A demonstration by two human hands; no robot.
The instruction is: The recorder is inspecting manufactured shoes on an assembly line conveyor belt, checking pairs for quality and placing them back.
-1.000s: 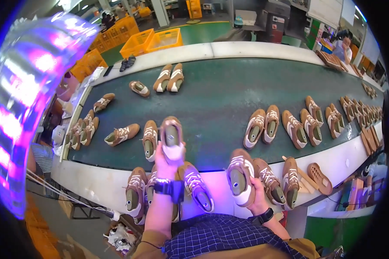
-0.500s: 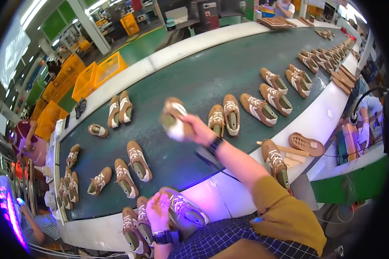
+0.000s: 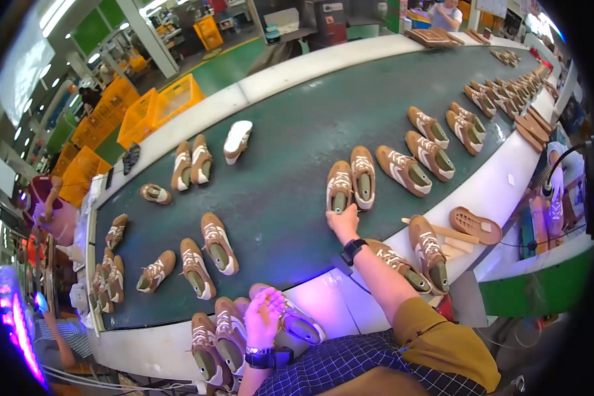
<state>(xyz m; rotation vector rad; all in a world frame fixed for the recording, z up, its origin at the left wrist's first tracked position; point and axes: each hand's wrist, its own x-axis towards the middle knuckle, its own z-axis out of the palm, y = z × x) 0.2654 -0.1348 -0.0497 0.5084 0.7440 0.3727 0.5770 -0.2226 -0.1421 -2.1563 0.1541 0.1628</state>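
My right hand reaches over the green belt and grips the heel of a brown sneaker with white laces. Just right of it stands a matching sneaker, its olive insert showing. My left hand is raised, fingers loosely bent and apart, holding nothing. It hovers by brown sneakers on the white ledge, with one left of it and a purple-lit one right of it. On the far side of the belt a sneaker lies with its white sole showing.
Several more sneakers stand in groups along the belt. On the right ledge are a sneaker, a loose brown sole and flat wooden strips. Yellow crates stand beyond the far ledge. Other people work around the line.
My right hand has let go of the sneaker it carried, which now lies on the far side of the belt. It has moved right and nearer, onto another sneaker's heel. My left hand remains raised.
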